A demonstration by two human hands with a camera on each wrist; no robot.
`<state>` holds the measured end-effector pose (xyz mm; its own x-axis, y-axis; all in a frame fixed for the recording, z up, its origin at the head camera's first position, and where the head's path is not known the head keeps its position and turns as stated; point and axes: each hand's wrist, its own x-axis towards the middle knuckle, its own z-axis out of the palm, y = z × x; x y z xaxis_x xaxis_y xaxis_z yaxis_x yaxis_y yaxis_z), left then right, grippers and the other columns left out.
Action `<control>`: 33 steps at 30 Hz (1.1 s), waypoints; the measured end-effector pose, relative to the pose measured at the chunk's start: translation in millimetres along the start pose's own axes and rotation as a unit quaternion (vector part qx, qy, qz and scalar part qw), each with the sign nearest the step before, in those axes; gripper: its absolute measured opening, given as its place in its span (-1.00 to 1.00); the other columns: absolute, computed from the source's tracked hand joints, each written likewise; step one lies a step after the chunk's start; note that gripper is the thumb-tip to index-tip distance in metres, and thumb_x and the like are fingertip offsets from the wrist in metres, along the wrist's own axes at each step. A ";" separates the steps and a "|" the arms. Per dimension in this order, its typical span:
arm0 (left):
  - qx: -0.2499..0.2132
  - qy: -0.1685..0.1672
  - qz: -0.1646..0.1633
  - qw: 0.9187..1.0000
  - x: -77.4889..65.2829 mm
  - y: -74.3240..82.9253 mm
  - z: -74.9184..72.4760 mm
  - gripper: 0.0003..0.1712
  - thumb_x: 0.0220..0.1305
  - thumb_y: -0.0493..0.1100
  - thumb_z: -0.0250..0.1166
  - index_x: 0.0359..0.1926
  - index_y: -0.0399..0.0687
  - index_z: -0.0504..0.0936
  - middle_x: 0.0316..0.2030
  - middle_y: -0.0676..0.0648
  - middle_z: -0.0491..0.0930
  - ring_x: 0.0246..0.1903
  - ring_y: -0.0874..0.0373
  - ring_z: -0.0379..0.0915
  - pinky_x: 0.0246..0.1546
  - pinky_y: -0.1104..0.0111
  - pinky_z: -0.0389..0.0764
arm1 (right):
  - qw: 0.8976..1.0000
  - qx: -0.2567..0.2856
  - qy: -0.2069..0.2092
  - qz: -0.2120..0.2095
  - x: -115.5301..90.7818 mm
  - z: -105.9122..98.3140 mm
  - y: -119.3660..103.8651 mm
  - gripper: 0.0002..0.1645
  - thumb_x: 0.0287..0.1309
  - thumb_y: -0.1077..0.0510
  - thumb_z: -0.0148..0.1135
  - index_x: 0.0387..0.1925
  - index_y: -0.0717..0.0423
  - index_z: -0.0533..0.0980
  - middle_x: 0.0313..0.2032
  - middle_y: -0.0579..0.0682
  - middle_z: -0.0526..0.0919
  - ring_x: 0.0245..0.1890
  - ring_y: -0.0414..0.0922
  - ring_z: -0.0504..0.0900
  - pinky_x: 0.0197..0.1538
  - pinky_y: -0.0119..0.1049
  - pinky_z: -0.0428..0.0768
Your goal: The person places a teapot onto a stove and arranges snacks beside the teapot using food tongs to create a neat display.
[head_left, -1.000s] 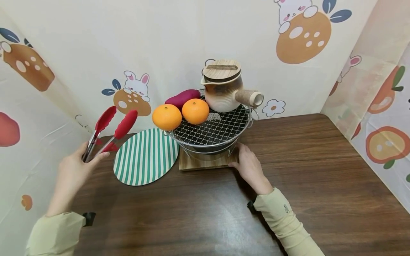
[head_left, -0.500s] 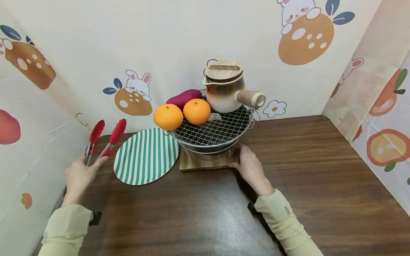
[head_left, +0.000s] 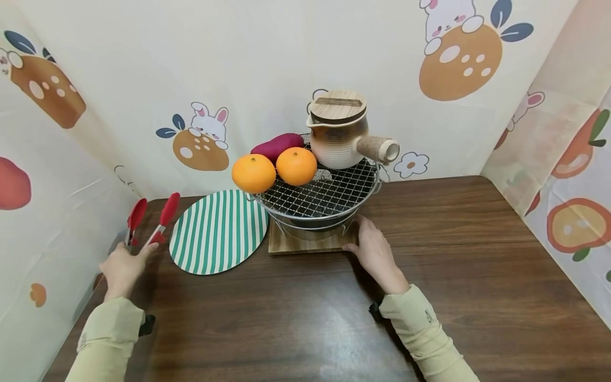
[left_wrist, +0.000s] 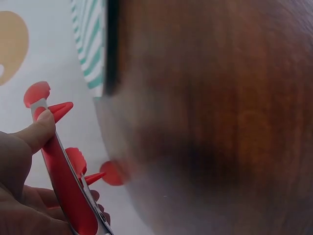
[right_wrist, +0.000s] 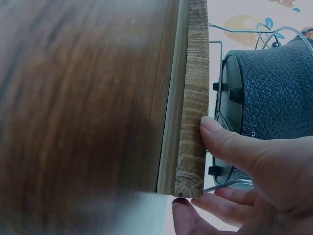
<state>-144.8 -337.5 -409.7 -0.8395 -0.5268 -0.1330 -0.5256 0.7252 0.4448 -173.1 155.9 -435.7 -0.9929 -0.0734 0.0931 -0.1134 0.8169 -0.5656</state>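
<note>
My left hand [head_left: 122,269] holds a pair of tongs [head_left: 168,211] with red heads and steel arms, low over the table's left end. Their two heads stand spread apart. In the left wrist view the thumb lies along one red-lined arm of the tongs [left_wrist: 71,188], with fingers behind the other. My right hand [head_left: 376,254] grips the front right corner of a wooden board [head_left: 305,245], its thumb against the board's edge [right_wrist: 193,122] in the right wrist view. On that board stands a round tabletop grill [head_left: 329,199] with a black pan and wire mesh.
Two oranges [head_left: 254,174], a purple sweet potato [head_left: 279,145] and a lidded pot [head_left: 336,138] with a wrapped side handle sit on the mesh. A green-striped round mat [head_left: 217,233] lies left of the board. Patterned cloth walls [head_left: 267,63] border the wooden table [head_left: 286,313].
My left hand has come down toward the table with the tongs, ending left of the striped mat. The right hand keeps its grip on the board. The head view has shifted slightly.
</note>
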 end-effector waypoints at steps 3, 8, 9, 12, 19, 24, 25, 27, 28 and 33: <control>0.010 0.011 0.006 1.000 3.1 -4.5 4.7 -0.04 0.39 0.19 0.08 0.31 -0.67 0.10 0.18 -0.70 0.26 0.15 -0.57 0.20 0.12 -0.21 0.05 | 1.000 -0.004 0.000 -0.002 0.0 0.1 0.0 -0.09 0.01 0.12 0.49 0.32 0.33 0.27 0.21 0.37 0.49 0.15 0.30 0.54 0.15 0.16 0.53; 0.022 0.018 0.011 1.000 6.4 -7.8 9.7 -0.06 0.38 0.17 0.11 0.24 -0.72 0.13 0.12 -0.71 0.28 0.11 -0.59 0.24 0.09 -0.23 0.05 | 1.000 -0.007 -0.003 -0.002 0.4 0.5 0.7 -0.09 0.01 0.12 0.49 0.32 0.32 0.27 0.21 0.37 0.48 0.15 0.31 0.54 0.15 0.16 0.52; 0.022 0.020 0.012 1.000 6.6 -8.4 10.7 -0.07 0.38 0.17 0.11 0.23 -0.73 0.14 0.11 -0.71 0.29 0.10 -0.59 0.25 0.08 -0.23 0.05 | 1.000 -0.007 -0.003 -0.002 0.4 0.7 0.8 -0.10 0.01 0.12 0.49 0.32 0.32 0.27 0.21 0.37 0.48 0.15 0.31 0.54 0.15 0.16 0.52; 0.020 0.025 0.015 0.999 7.3 -9.5 13.0 -0.10 0.38 0.15 0.12 0.18 -0.74 0.19 0.06 -0.71 0.31 0.09 -0.59 0.25 0.08 -0.26 0.04 | 1.000 -0.007 -0.003 -0.002 0.4 0.6 0.2 -0.10 0.01 0.12 0.49 0.31 0.33 0.27 0.21 0.37 0.48 0.15 0.31 0.54 0.15 0.17 0.52; 0.026 0.025 0.007 0.999 10.3 -8.0 15.6 -0.14 0.38 0.11 0.13 0.13 -0.75 0.18 0.02 -0.71 0.28 0.10 -0.57 0.19 0.13 -0.27 -0.01 | 1.000 -0.007 -0.003 -0.002 0.2 -0.1 -0.4 -0.09 0.01 0.12 0.49 0.32 0.34 0.27 0.21 0.37 0.48 0.15 0.30 0.55 0.15 0.15 0.53; 0.030 0.017 0.001 0.999 12.6 -8.5 17.5 -0.10 0.38 0.11 0.13 0.19 -0.75 0.12 0.07 -0.73 0.21 0.14 -0.58 0.12 0.14 -0.29 -0.05 | 1.000 -0.007 -0.003 -0.002 0.6 0.0 -0.1 -0.09 0.01 0.12 0.49 0.32 0.33 0.26 0.22 0.37 0.48 0.15 0.30 0.54 0.15 0.16 0.53; 0.029 0.016 -0.002 0.999 13.0 -8.6 18.0 -0.09 0.38 0.11 0.13 0.21 -0.75 0.10 0.08 -0.73 0.20 0.15 -0.58 0.11 0.15 -0.28 -0.05 | 1.000 -0.007 -0.003 -0.002 0.6 0.2 0.0 -0.09 0.01 0.12 0.49 0.32 0.33 0.26 0.22 0.37 0.48 0.15 0.30 0.54 0.15 0.16 0.53; 0.025 0.015 -0.005 1.000 13.9 -8.5 18.6 -0.07 0.38 0.11 0.13 0.23 -0.75 0.08 0.10 -0.73 0.18 0.17 -0.57 0.09 0.15 -0.28 -0.06 | 1.000 -0.006 -0.004 -0.002 0.6 0.3 0.2 -0.08 0.01 0.12 0.49 0.33 0.33 0.26 0.23 0.37 0.47 0.16 0.30 0.54 0.15 0.16 0.53; 0.023 0.015 -0.006 1.000 14.1 -8.5 18.9 -0.06 0.38 0.12 0.13 0.23 -0.75 0.07 0.11 -0.73 0.17 0.17 -0.57 0.09 0.15 -0.28 -0.06 | 1.000 -0.007 -0.004 -0.001 0.5 0.4 0.2 -0.08 0.01 0.12 0.49 0.33 0.33 0.26 0.23 0.37 0.47 0.16 0.30 0.54 0.15 0.16 0.53; 0.014 0.011 -0.016 1.000 14.8 -9.1 19.8 -0.04 0.37 0.11 0.14 0.26 -0.74 0.02 0.15 -0.76 0.13 0.19 -0.59 0.04 0.17 -0.27 -0.04 | 1.000 -0.006 -0.005 0.000 0.5 0.4 0.2 -0.08 0.01 0.11 0.49 0.33 0.33 0.26 0.22 0.37 0.47 0.16 0.30 0.54 0.15 0.16 0.52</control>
<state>-155.2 -343.2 -433.3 -0.8188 -0.5596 -0.1284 -0.5567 0.7191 0.4159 -173.6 155.8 -436.1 -0.9933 -0.0798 0.0841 -0.1132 0.8235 -0.5559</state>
